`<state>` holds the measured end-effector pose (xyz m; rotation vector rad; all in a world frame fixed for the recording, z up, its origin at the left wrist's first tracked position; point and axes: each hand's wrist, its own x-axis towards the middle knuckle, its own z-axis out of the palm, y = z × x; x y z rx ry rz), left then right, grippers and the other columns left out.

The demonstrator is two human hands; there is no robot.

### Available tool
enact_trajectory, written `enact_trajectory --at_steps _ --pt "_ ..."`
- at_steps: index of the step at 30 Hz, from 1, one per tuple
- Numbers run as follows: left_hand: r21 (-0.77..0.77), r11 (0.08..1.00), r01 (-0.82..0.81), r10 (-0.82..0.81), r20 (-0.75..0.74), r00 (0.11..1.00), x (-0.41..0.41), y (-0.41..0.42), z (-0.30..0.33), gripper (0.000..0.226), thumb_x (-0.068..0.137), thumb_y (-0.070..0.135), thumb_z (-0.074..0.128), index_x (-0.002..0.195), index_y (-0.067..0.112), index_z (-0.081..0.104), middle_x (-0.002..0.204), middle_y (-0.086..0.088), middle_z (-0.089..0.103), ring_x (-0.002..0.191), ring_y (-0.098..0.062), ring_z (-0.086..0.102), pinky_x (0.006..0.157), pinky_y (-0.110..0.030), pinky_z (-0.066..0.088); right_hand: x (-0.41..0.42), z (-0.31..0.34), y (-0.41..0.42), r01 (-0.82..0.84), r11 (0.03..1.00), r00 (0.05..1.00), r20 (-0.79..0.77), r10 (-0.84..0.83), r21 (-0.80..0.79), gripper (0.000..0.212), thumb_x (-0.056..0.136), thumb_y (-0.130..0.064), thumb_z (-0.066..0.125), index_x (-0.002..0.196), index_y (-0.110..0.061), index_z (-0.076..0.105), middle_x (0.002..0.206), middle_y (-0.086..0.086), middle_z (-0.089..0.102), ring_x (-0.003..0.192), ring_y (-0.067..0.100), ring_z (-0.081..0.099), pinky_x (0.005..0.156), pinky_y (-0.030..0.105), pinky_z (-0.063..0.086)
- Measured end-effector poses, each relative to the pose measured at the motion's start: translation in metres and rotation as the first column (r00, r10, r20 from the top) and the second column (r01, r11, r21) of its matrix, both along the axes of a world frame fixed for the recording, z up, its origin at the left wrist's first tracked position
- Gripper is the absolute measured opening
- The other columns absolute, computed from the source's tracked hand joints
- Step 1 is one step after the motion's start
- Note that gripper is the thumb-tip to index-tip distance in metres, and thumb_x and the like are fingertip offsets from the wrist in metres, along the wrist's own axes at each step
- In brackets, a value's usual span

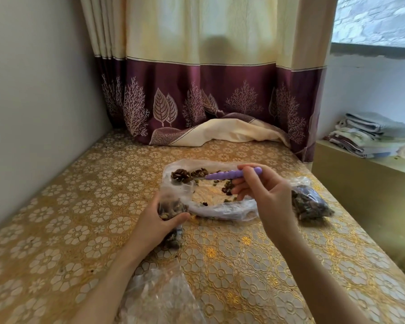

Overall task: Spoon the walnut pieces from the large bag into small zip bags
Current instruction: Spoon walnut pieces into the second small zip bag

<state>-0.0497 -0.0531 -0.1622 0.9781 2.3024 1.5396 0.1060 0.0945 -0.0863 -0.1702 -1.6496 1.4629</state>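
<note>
Nearest to the camera, some empty clear bags (159, 298) lie flat on the tabletop (243, 265), so I judge that more filling may be left. A little farther, the left hand (159, 226) grips a small zip bag (172, 210) with thumb and fingers curled around it; the bag already holds walnut pieces and looks about half full (its mouth is hard to see). The right hand (264, 195) is raised above the large bag (211, 190), wrist bent, and pinches the far end of a purple spoon (232, 174) between thumb and fingers. The spoon points left, and its bowl reaches into the far left corner of the large bag, among the walnut pieces (185, 175). The large bag lies open and nearly flat, with only scattered pieces and one small heap, so most of the work seems done. To the right, one filled small bag (311, 204) rests on the tabletop, just beside the large bag.
</note>
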Motion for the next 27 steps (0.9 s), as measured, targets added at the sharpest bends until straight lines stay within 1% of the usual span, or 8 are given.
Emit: enact_trajectory --at_steps 6,10,12,15,18,20,23,27 --pt "-0.025 0.982 0.189 -0.183 0.155 0.971 -0.004 -0.009 0.012 0.073 0.061 0.051 0.073 0.124 0.04 0.035 0.106 0.015 0.058 0.088 0.009 0.058 0.07 -0.008 0.043 0.003 -0.003 0.0 -0.095 0.989 0.995 0.049 0.089 0.117 0.017 0.091 0.004 0.051 0.096 -0.004 0.065 0.075 0.015 0.068 0.064 0.02 0.064 0.059 0.025 0.053" --pt "0.023 0.923 0.385 -0.37 0.331 0.868 -0.013 -0.026 0.017 0.083 0.06 0.047 0.078 0.131 0.036 0.035 0.121 0.006 0.059 0.106 -0.006 0.059 0.091 -0.028 0.048 0.005 -0.004 0.008 -0.088 0.991 0.996 0.034 0.085 0.102 0.022 0.091 0.007 0.048 0.094 -0.006 0.066 0.075 0.012 0.068 0.064 0.02 0.063 0.059 0.025 0.054" --pt "0.043 0.902 0.43 -0.417 0.354 0.837 -0.016 -0.031 0.017 0.073 0.069 0.036 0.077 0.13 0.036 0.036 0.121 0.007 0.059 0.108 -0.004 0.058 0.088 -0.022 0.049 0.006 -0.006 0.013 -0.07 0.996 0.998 0.013 0.069 0.054 0.022 0.092 0.006 0.047 0.094 -0.005 0.065 0.073 0.006 0.068 0.063 0.018 0.063 0.06 0.024 0.053" --pt "0.043 0.919 0.392 -0.379 0.369 0.848 -0.018 -0.031 0.016 0.069 0.067 0.024 0.075 0.127 0.037 0.043 0.11 0.013 0.065 0.103 -0.001 0.06 0.085 -0.021 0.05 0.007 -0.008 0.022 -0.049 0.995 0.998 -0.031 0.047 -0.087 0.021 0.092 0.004 0.045 0.093 -0.003 0.065 0.07 0.004 0.067 0.061 0.015 0.062 0.058 0.022 0.052" --pt "0.06 0.957 0.284 -0.285 0.372 0.883 -0.018 -0.027 0.013 0.065 0.062 0.019 0.076 0.119 0.038 0.051 0.108 0.005 0.065 0.101 -0.012 0.062 0.088 -0.032 0.051 0.008 -0.014 0.033 0.014 0.969 0.998 -0.048 -0.027 -0.247 0.02 0.093 0.0 0.046 0.092 -0.004 0.065 0.069 0.008 0.066 0.059 0.015 0.06 0.055 0.02 0.051" --pt "0.105 0.972 0.212 -0.236 0.371 0.898 -0.016 -0.023 0.012 0.059 0.058 0.017 0.075 0.109 0.039 0.056 0.107 -0.001 0.065 0.102 -0.016 0.06 0.084 -0.031 0.051 0.008 -0.02 0.041 0.089 0.942 0.994 -0.026 -0.103 -0.325 0.018 0.094 -0.002 0.047 0.09 -0.004 0.065 0.068 0.009 0.064 0.057 0.014 0.06 0.053 0.019 0.05" --pt "0.122 0.986 0.115 -0.148 0.306 0.941 -0.012 -0.017 0.009 0.047 0.056 0.019 0.077 0.096 0.038 0.06 0.098 0.004 0.068 0.097 -0.013 0.061 0.078 -0.025 0.048 0.008 -0.031 0.05 0.218 0.92 0.976 0.073 -0.206 -0.325 0.017 0.094 -0.006 0.05 0.085 -0.005 0.063 0.068 0.012 0.062 0.054 0.011 0.06 0.05 0.017 0.049" --pt "0.09 0.993 0.075 -0.093 0.209 0.974 -0.007 -0.012 0.009 0.043 0.05 0.032 0.078 0.089 0.039 0.06 0.084 0.016 0.071 0.082 0.002 0.062 0.068 -0.014 0.044 0.007 -0.047 0.06 0.328 0.904 0.941 0.183 -0.286 -0.273 0.021 0.094 -0.012 0.054 0.077 -0.004 0.063 0.065 0.011 0.062 0.05 0.011 0.058 0.047 0.017 0.048"
